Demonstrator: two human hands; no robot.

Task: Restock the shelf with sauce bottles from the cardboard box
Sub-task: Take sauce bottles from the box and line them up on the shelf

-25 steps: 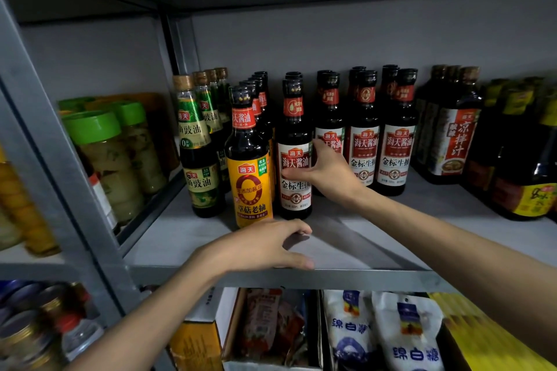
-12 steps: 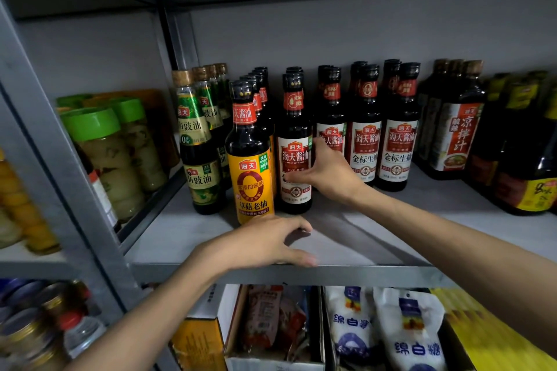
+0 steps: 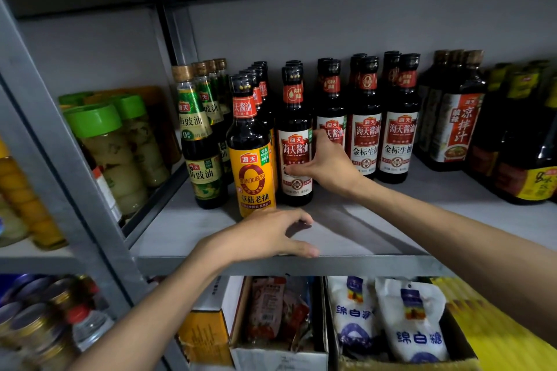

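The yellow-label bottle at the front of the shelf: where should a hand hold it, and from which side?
Probably its narrow neck, coming from the open front. The yellow-label bottle stands upright, its wide body close between the green-label bottle and the red-label bottle, leaving little room there.

Green-lidded jars (image 3: pixel 105 153) stand at the far left. Lower down sit two white sugar bags (image 3: pixel 416 325). Blurred tins (image 3: pixel 33 319) crowd the bottom-left corner
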